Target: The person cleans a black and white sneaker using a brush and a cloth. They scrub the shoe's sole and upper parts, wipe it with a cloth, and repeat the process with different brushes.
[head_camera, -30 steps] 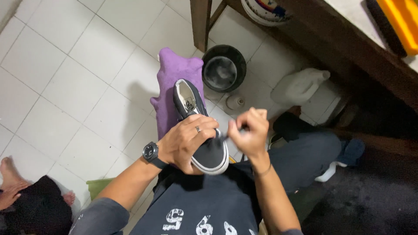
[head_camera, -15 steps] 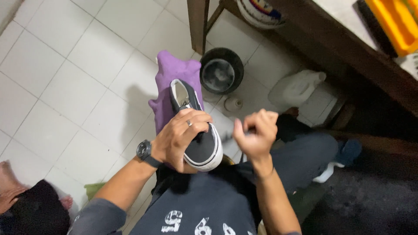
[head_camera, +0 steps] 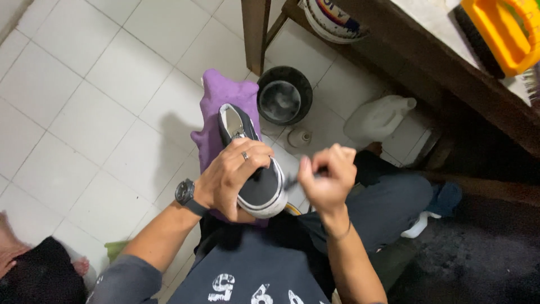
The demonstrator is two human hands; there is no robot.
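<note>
The left hand (head_camera: 236,174) is wrapped over the top of a black shoe (head_camera: 253,169) with a white sole, and it grips the shoe tight. There is a ring on one finger and a dark watch (head_camera: 185,194) on the wrist. The shoe is held up in the air, above the person's lap. Its toe points near, toward the person, and its open heel end points far.

The right hand (head_camera: 326,177) is just to the right of the shoe. It is curled into a fist around a thin dark thing (head_camera: 292,181) — it is too blurry to tell what it is. The tip of that thing sits right by the side of the shoe.

Under the shoe lies a purple cloth (head_camera: 222,104) on the white tile floor (head_camera: 84,112). A bit farther off sits a round black bowl (head_camera: 284,95), close to a wooden table leg (head_camera: 256,34). A small cap (head_camera: 299,137) lies near the bowl. To the right is a white plastic jug (head_camera: 377,118) on its side. On the table, at the far right, is a yellow thing (head_camera: 503,34) — only part of it shows.

At the near left corner is another person's foot (head_camera: 11,247).
</note>
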